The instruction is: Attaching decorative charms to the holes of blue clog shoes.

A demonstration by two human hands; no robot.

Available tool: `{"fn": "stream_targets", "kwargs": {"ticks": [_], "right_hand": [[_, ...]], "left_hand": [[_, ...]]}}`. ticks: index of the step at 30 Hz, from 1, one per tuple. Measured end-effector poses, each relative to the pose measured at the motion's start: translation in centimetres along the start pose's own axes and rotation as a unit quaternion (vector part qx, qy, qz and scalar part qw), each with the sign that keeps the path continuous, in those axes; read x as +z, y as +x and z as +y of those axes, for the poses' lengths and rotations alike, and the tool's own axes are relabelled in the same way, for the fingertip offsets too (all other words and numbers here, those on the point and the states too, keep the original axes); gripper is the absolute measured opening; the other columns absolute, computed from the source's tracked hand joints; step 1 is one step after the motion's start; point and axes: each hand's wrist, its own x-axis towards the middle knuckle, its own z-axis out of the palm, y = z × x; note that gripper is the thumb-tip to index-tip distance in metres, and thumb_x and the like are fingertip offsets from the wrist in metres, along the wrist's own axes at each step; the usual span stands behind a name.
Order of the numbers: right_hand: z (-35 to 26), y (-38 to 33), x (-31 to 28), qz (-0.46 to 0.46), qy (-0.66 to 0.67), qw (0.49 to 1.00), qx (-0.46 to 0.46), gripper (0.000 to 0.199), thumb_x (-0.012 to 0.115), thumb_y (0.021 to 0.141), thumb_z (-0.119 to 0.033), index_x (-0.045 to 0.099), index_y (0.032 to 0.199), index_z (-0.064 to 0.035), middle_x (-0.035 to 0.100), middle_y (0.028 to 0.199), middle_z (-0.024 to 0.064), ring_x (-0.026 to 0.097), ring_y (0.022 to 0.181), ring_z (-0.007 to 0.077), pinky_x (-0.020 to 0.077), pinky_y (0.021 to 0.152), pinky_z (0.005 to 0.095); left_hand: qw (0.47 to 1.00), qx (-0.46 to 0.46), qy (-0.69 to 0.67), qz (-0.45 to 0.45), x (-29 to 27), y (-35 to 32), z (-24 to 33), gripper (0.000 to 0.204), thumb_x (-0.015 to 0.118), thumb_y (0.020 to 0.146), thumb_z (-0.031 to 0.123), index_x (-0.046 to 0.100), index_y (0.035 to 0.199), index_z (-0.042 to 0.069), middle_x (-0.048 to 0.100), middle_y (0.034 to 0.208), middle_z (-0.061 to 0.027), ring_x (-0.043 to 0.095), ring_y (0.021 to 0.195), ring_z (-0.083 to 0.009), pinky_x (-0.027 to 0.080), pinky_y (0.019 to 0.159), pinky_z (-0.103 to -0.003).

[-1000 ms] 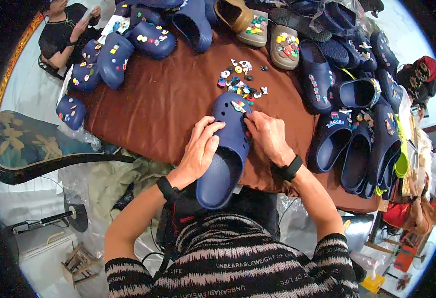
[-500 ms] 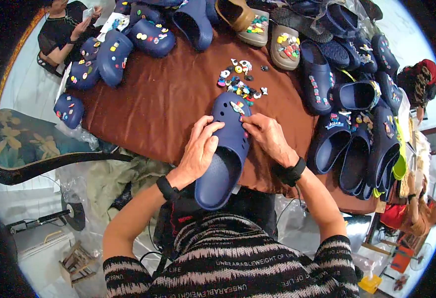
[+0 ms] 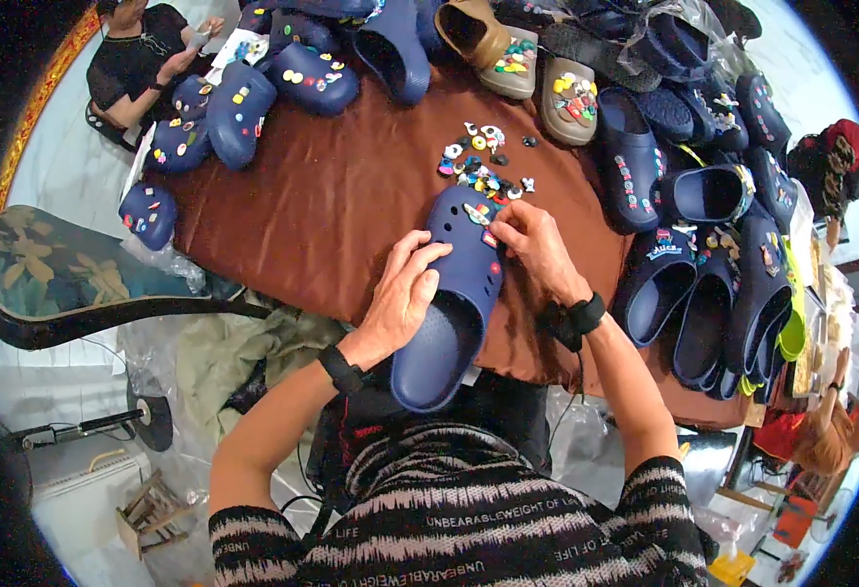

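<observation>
A navy blue clog [image 3: 436,342] lies tilted in front of me, its toe on the brown cloth and its heel toward my body. My left hand [image 3: 402,293] is closed round its left side, fingers over the upper. My right hand [image 3: 539,252] pinches at the right of the toe, fingertips on the edge of a small red-and-white charm [image 3: 489,238]. A white-and-green charm [image 3: 475,214] sits just above it, and a small red charm [image 3: 494,267] lower down. Just beyond the toe lies a loose pile of colourful shoe charms [image 3: 483,176].
Brown cloth [image 3: 293,215] covers the table. Decorated navy clogs [image 3: 317,83] stand along its far left edge, and more clogs [image 3: 656,284] crowd the right. Two khaki clogs [image 3: 568,103] are at the back. A flowered chair back [image 3: 67,269] is at left. Other people sit farther off.
My right fingertips have shifted slightly off the clog's upper, so the red-and-white charm beneath them now shows. My left hand keeps its hold. The whole view has shifted a little.
</observation>
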Motion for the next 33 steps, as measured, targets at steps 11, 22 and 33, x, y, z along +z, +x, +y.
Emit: {"fn": "stream_targets", "kwargs": {"ticks": [11,22,33], "right_hand": [[-1.7,0.9,-1.0,-0.029,-0.170,0.983,-0.066,0.024,0.066,0.092,-0.027,0.068,0.093,-0.0028,0.070,0.083,0.0201,0.068,0.078,0.0402,0.0523,0.071,0.0493],[-2.8,1.7,-0.3,-0.022,-0.318,0.936,-0.148,0.022,0.062,0.089,-0.024,0.063,0.086,-0.0017,0.067,0.075,0.0234,0.068,0.074,0.0411,0.0537,0.067,0.0515],[-2.2,1.0,0.1,0.014,-0.208,0.977,-0.049,0.020,0.063,0.089,-0.024,0.065,0.095,-0.0044,0.069,0.080,0.0221,0.068,0.079,0.0426,0.0530,0.071,0.0530]], "left_hand": [[1.000,0.010,0.000,0.015,0.0,0.1,0.2,0.050,0.035,0.105,0.042,0.054,0.133,0.004,0.041,0.141,-0.0228,0.040,0.134,-0.0397,0.030,0.114,-0.045],[1.000,0.014,0.001,0.027,0.2,0.0,-0.2,0.049,0.038,0.105,0.041,0.056,0.131,0.003,0.042,0.140,-0.0240,0.044,0.130,-0.0412,0.033,0.112,-0.046],[1.000,0.008,0.014,0.004,-0.1,0.0,0.1,0.055,0.028,0.107,0.043,0.053,0.134,0.002,0.041,0.142,-0.0230,0.038,0.137,-0.0388,0.028,0.116,-0.044]]}}
